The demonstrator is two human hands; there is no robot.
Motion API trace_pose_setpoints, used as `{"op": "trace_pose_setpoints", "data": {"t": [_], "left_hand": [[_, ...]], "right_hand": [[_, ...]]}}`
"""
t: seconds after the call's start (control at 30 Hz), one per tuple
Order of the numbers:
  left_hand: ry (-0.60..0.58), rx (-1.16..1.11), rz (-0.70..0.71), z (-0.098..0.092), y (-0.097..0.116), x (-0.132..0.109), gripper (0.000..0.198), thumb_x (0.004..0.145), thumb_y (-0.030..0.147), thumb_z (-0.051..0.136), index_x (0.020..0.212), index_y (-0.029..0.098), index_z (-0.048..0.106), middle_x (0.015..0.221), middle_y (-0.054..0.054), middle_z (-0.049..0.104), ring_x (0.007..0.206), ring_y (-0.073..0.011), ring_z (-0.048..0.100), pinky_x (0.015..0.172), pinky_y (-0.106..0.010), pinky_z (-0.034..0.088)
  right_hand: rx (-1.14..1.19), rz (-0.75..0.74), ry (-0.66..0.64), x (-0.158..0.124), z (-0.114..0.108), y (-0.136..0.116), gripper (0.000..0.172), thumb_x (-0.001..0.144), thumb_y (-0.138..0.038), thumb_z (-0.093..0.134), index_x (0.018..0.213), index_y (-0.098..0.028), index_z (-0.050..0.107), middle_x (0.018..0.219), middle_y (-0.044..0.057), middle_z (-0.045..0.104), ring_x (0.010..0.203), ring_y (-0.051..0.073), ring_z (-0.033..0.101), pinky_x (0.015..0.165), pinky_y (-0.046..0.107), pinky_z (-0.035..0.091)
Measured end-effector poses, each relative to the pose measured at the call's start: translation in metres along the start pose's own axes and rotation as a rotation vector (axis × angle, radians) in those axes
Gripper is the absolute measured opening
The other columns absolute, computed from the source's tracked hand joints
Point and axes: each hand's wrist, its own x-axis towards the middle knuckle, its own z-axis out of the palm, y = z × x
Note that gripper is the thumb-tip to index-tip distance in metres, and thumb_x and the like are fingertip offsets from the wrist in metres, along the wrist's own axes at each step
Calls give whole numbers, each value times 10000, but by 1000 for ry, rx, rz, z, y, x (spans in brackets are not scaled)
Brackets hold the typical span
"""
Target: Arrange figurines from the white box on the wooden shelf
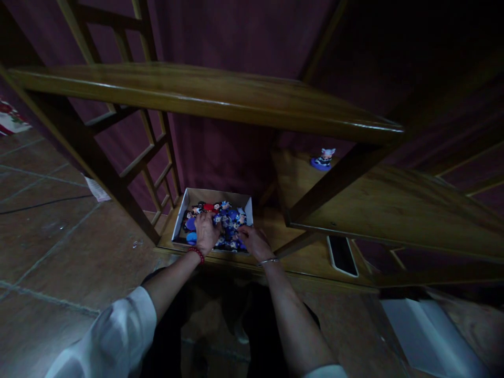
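Observation:
An open cardboard box (188, 199) sits on the lowest shelf of a wooden shelving unit (205, 92), filled with several small figurines (228, 216) in blue, red and black. My left hand (206, 231), with a red bead bracelet at the wrist, reaches into the box with fingers curled down over the figurines. My right hand (254, 241), wearing a thin silver bracelet, rests at the box's near right corner with fingers bent among the figurines. What either hand grips is hidden. One single figurine (323, 158) on a blue base stands alone on the middle shelf to the right.
A dark phone-like slab with a white rim (342, 255) lies on the low shelf right of the box. A white flat object (429, 336) leans at the lower right. Brown tiled floor (47, 231) spreads left, with a scrap of paper (97, 189) on it.

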Motion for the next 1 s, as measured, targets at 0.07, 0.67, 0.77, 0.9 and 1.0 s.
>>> {"op": "trace_pose_setpoints", "data": {"t": [0.07,0.67,0.77,0.9,1.0], "left_hand": [[7,-45,-9,-3,-3,-1,214,673,190,533,887,184,528,896,-61,586,915,-231,487,802,-357,377],[-79,-116,44,-17,-15,-8,286,700,152,507,984,173,536,925,-74,586,922,-201,518,828,-319,427],[-76,-123,51,-17,-15,-10,286,705,159,505,989,172,537,931,-73,583,928,-202,515,828,-324,431],[-73,-140,84,-15,-18,-12,299,717,174,501,1012,145,533,945,-80,578,935,-198,507,844,-323,424],[-69,-160,101,-14,-20,-14,303,726,182,497,1024,144,528,951,-79,576,936,-192,503,853,-324,419]], "right_hand": [[16,16,-8,0,1,0,193,727,-196,457,797,-238,631,617,-41,642,569,105,568,602,205,417],[50,-49,-172,6,16,16,169,734,-199,461,763,-180,627,584,-12,588,549,105,541,524,188,407],[161,12,-221,6,17,18,187,731,-177,448,825,-166,609,590,-21,571,496,82,510,487,171,402],[216,49,-221,3,12,18,222,734,-149,419,864,-152,599,690,2,613,518,74,522,500,165,412],[127,40,-137,-1,3,13,229,744,-169,417,864,-167,612,742,15,641,581,92,557,550,179,422]]}}
